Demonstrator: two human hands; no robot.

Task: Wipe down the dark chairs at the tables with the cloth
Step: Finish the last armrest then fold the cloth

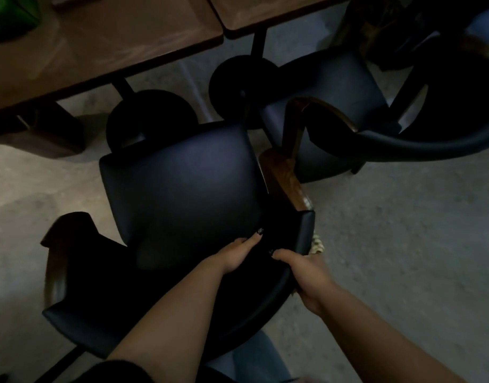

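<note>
Head view: near dark chair [182, 183] directly below camera, seat ahead of both hands. Left hand [235, 255] lies inside curved backrest, fingers stretched toward seat's rear edge, holding nothing visible. Right hand [306, 275] curls over backrest's top rim, gripping it. Cloth [317, 243], pale and knobbly, peeks out just beyond right hand, outside backrest; cannot tell whether fingers pinch it. Second dark chair [334, 89] well beyond right hand.
</note>
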